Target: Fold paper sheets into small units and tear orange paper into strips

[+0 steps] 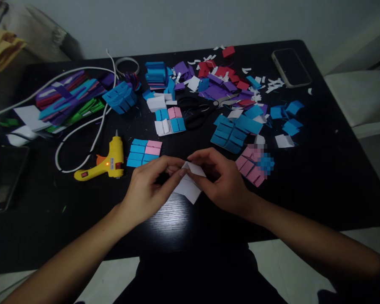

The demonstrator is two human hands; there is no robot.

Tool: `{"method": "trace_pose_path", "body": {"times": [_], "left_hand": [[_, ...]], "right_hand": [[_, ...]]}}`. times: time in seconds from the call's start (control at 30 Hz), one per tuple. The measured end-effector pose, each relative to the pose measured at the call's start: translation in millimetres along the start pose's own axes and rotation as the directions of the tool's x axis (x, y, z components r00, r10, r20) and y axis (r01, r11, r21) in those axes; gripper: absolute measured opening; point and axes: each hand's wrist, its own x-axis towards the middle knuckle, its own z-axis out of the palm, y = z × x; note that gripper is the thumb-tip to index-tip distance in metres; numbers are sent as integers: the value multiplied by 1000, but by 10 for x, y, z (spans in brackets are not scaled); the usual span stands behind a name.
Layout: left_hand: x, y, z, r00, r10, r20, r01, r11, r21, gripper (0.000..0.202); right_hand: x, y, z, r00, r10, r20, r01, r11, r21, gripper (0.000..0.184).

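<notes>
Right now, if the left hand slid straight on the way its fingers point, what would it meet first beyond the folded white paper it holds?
Probably the bare right hand, which holds the folded white paper from the opposite side, though depth is unclear.

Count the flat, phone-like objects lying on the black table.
2: a phone near the far right corner, and a dark slab cut off by the picture's left edge. More could be hidden under the paper pieces.
</notes>
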Motion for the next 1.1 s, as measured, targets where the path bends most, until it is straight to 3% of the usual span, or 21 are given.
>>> {"method": "trace_pose_path", "body": {"times": [0.37, 0.73, 1.1], "left_hand": [[-12, -28, 4, 999, -40, 13, 40, 998, -41, 12], [-15, -23, -2, 996, -81, 25, 83, 994, -72, 20], [-4, -14, -25, 999, -36, -2, 36, 999, -8, 19]], "right_hand": [[-2, -50, -8, 999, -37, -27, 35, 995, -90, 12], [23, -6, -26, 995, 91, -32, -91, 996, 20, 26], [27, -63, -48, 999, 25, 23, -23, 997, -69, 13]]}}
